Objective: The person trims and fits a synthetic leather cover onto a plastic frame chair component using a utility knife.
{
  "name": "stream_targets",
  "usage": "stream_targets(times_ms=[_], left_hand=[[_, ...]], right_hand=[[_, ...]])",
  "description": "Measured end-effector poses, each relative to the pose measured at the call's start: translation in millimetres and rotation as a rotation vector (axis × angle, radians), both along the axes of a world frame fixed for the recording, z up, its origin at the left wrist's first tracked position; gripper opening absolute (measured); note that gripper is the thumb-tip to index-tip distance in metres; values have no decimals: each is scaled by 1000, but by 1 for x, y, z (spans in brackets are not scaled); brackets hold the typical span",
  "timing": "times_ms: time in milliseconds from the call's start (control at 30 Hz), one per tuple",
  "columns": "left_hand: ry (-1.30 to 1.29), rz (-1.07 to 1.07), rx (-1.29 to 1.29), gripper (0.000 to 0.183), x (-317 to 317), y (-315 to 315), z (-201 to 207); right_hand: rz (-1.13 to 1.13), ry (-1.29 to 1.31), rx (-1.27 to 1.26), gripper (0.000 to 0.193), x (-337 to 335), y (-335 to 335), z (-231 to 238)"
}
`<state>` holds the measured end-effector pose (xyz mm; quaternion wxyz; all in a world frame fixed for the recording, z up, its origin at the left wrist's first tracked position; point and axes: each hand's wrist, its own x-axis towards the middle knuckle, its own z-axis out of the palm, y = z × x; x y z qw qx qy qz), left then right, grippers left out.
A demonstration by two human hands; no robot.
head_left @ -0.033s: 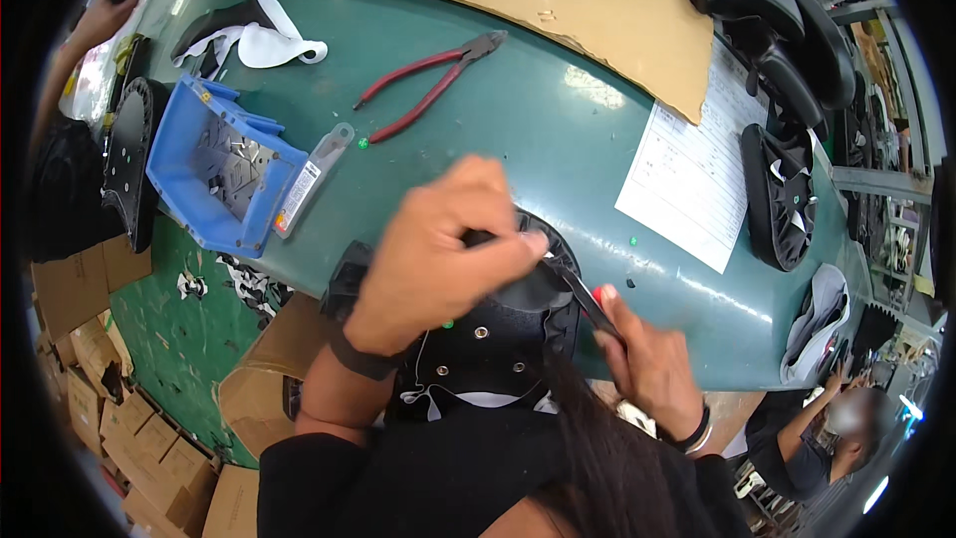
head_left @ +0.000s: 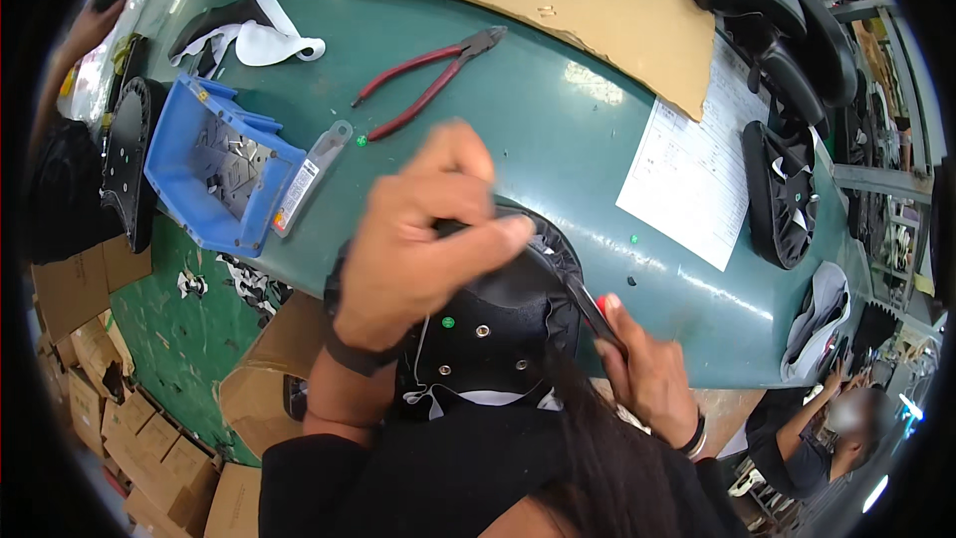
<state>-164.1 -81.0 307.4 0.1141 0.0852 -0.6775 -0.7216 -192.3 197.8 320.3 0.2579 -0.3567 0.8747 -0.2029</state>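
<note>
A black padded piece [head_left: 488, 344] with metal-ringed holes and a gathered fabric rim lies in front of me at the table's near edge. Above its left part, my left hand [head_left: 398, 249] is closed in a pinch on black fabric, mostly hidden by the fingers and smeared by motion. My right hand [head_left: 652, 374] grips a utility knife [head_left: 596, 317] with a red slider under the thumb. The knife's tip meets the gathered rim on the piece's right side.
Diagonal cutters [head_left: 428, 85] with red handles lie on the green table [head_left: 558, 139]. A blue bin [head_left: 164, 189] of small metal pieces and a slim plastic case [head_left: 311, 179] stand left. Cardboard [head_left: 597, 15], paper [head_left: 687, 184] and another padded piece [head_left: 767, 204] lie beyond and right.
My left hand has moved a little left and up, away from the knife. The right hand and knife have shifted slightly toward me.
</note>
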Motion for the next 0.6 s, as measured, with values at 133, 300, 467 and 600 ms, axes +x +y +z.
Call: stream_targets(times_ms=[133,300,467,600], left_hand=[[398,268,858,19,-9,7,13],[-123,-375,-1037,23,17,25,18],[96,-318,-781,24,13,38,-4],[325,-64,-309,23,14,26,-7]], right_hand=[[-130,2,-102,56,25,9,7],[23,87,-16,49,-7,5,11],[30,-75,-2,51,-14,5,14],[14,-145,4,53,12,48,9]])
